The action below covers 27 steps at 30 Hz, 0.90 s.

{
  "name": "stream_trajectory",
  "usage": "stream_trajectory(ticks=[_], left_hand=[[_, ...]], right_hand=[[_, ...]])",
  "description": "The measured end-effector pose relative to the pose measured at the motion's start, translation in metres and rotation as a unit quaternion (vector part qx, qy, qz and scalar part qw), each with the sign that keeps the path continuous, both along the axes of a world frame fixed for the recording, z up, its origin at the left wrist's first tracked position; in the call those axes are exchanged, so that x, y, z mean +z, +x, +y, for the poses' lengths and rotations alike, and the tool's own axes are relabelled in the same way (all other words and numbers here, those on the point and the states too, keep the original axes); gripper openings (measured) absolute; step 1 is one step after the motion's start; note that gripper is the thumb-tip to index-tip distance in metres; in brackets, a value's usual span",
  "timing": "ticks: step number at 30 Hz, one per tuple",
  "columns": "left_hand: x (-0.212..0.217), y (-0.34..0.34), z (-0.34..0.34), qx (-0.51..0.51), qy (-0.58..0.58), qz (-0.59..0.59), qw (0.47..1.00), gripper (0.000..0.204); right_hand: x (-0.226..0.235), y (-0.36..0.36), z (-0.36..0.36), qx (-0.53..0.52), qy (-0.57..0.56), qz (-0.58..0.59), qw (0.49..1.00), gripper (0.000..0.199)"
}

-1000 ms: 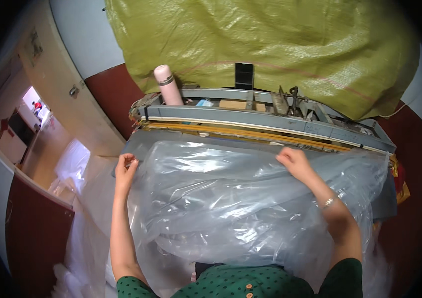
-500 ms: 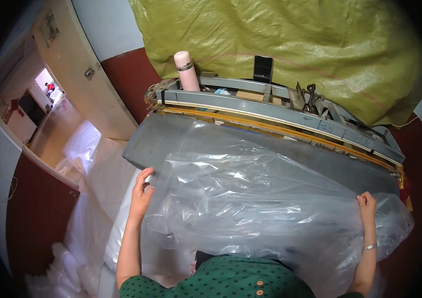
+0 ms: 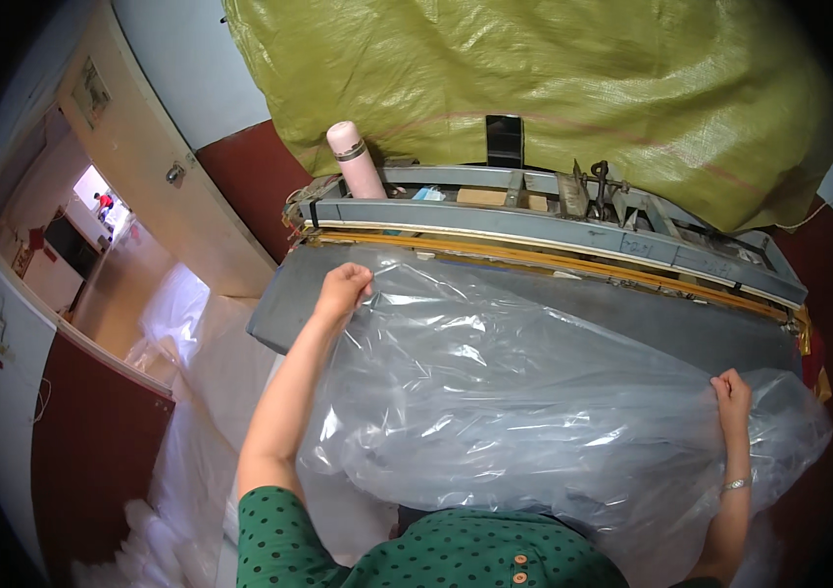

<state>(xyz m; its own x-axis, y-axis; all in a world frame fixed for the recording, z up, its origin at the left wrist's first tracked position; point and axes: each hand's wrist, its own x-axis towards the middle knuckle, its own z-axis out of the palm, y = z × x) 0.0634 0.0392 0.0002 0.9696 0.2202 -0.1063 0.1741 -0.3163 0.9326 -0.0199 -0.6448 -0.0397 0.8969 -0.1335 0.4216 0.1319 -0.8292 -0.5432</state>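
Observation:
A large clear plastic bag [image 3: 524, 402] lies spread over the grey table [image 3: 284, 304] of a long sealing machine [image 3: 554, 240]. My left hand [image 3: 343, 291] grips the bag's far left corner, close to the machine's yellowish sealing bar [image 3: 534, 260]. My right hand [image 3: 732, 394] pinches the bag's right edge, lower down and nearer to me. The film is crumpled and puffed between the two hands.
A pink flask [image 3: 356, 162] stands on the machine's left end, with scissors [image 3: 601, 186] and a dark phone [image 3: 504, 140] farther along. A big olive woven sack [image 3: 554, 88] hangs behind. More clear plastic [image 3: 181, 323] lies on the floor at left, by an open door [image 3: 157, 176].
My left hand has carried the bag's corner up and forward to the sealing bar. My right hand has stayed on the right edge, and the bag now lies stretched farther across the table.

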Motion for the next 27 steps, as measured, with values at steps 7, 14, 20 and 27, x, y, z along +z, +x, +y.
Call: stream_trajectory(ticks=[7, 14, 20, 27], left_hand=[[-0.03, 0.016, -0.047, 0.137, 0.449, -0.119, 0.875, 0.03], [-0.024, 0.002, -0.049, -0.068, 0.58, -0.304, 0.753, 0.036], [-0.029, -0.011, -0.067, -0.143, 0.502, -0.195, 0.83, 0.032], [-0.011, 0.023, -0.077, -0.159, 0.52, -0.172, 0.821, 0.022]], right_hand=[[-0.005, -0.008, -0.023, -0.009, -0.011, 0.022, 1.0, 0.018], [0.011, -0.039, -0.031, -0.013, 0.061, 0.104, 0.993, 0.018], [-0.007, -0.095, -0.086, -0.037, 0.122, 0.129, 0.983, 0.018], [-0.022, -0.11, -0.088, -0.059, 0.116, 0.143, 0.981, 0.018]])
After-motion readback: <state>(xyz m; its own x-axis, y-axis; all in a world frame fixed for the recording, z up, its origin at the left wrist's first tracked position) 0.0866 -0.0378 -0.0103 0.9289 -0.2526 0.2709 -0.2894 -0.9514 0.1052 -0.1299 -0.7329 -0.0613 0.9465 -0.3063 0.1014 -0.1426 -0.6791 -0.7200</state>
